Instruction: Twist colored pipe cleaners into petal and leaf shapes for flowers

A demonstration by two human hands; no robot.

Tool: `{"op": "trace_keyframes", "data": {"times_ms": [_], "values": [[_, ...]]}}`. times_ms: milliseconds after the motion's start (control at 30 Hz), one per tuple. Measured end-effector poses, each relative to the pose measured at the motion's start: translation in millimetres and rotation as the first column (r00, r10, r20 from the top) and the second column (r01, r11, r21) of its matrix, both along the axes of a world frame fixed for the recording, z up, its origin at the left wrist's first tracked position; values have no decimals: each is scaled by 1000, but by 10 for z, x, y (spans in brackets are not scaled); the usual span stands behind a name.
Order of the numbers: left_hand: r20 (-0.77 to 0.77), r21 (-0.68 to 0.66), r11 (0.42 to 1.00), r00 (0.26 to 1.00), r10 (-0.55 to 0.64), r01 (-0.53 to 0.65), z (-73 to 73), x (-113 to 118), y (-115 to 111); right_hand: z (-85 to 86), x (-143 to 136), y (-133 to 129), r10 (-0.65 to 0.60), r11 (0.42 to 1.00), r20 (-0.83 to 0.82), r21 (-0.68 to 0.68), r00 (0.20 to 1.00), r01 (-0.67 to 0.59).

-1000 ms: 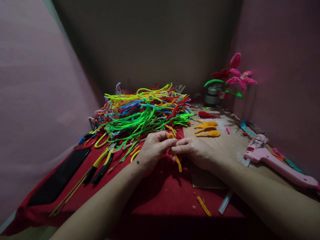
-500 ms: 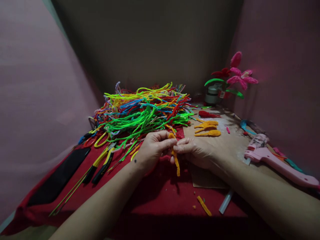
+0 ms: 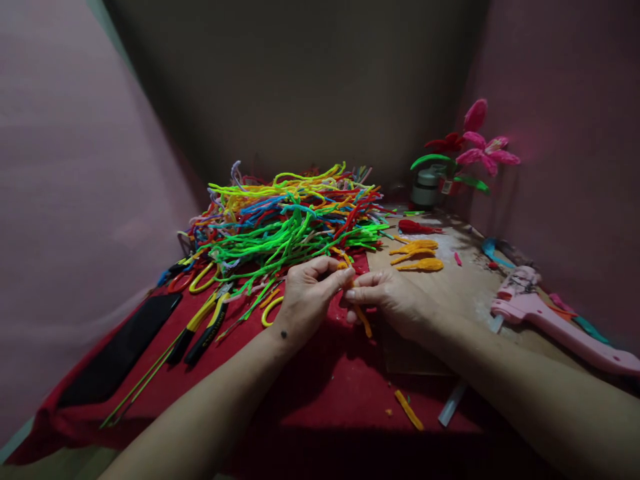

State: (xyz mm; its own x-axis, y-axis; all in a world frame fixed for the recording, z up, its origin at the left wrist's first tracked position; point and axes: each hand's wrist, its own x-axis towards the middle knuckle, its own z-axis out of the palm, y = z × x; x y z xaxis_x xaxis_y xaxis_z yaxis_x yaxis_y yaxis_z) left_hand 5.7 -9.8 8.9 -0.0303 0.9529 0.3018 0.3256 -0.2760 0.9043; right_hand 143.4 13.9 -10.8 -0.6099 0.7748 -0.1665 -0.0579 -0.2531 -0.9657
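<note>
Orange strip [image 3: 366, 324]: centre of frame, raised in front of the red cloth [image 3: 345, 393]; tail slants down toward lower right, upper part mostly hidden by fingers.
Left hand [image 3: 311, 293]: thumb and forefinger closed in a pinch on the strip's upper part.
Right hand [image 3: 393, 298]: thumb and finger likewise pinched together, lower down the strip; other fingers curled.
Handling (judged): very light, fuzzy, little slip; probably wire-cored, so bendable and shape-keeping. Best taken near the bend point, between fingertips; hard squeezing could flatten the pile.
Shaped orange pieces [image 3: 424, 265]: right of centre, lying on the tan board [image 3: 450, 287].
Stem pile [image 3: 295, 233]: upper centre, many colours, tangled.
Desk: red-clothed; pliers [image 3: 207, 327] and black flat object [image 3: 120, 350] at left, pink glue gun [image 3: 565, 325] at right.
Room: dim; pinkish side walls [image 3: 75, 173], dark backdrop [image 3: 300, 80]; pink flower [image 3: 487, 153] stands upper right.
</note>
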Motion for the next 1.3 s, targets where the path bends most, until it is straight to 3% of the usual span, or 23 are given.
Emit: {"op": "trace_keyframes", "data": {"times_ms": [100, 233, 300, 400, 533, 800, 933, 1033, 1167, 1300], "values": [[-130, 159, 987, 990, 51, -30, -18, 8, 2, 6, 3, 6, 3, 1000, 25, -6, 1000, -3], [-316, 407, 913, 942, 113, 27, -39, 6, 0, 10, 3, 5, 7, 1000, 32, 11, 999, -8], [-282, 375, 927, 953, 115, -1, -33, 2, 10, 15, 2, 3, -2, 1000, 4, 10, 1000, 2], [-181, 211, 976, 978, 99, -60, -9, -7, 37, 7, 5, 8, 17, 1000, -77, -15, 997, -18], [-79, 81, 995, 995, 63, -57, 12, -27, 71, -33, 13, 31, 6, 999, -185, -37, 983, -13], [56, -43, 998, 998, -37, 39, 13, -71, 99, -16, 2, 39, -68, 997, -65, 19, 996, 69], [50, 1, 1000, 998, -27, 27, -18, -90, 127, -24, 4, 45, -84, 995, -38, 50, 996, 86], [-97, 134, 991, 995, 1, 12, -47, -89, 110, -36, 4, 52, -119, 990, -16, 70, 993, 120], [-287, 346, 938, 955, 75, 30, -75, -84, 81, -39, 4, 57, -141, 989, 6, 50, 990, 141], [-271, 246, 967, 962, 5, 65, -98, -95, 102, -41, 3, 58, -124, 990, 12, 69, 992, 123]]}}
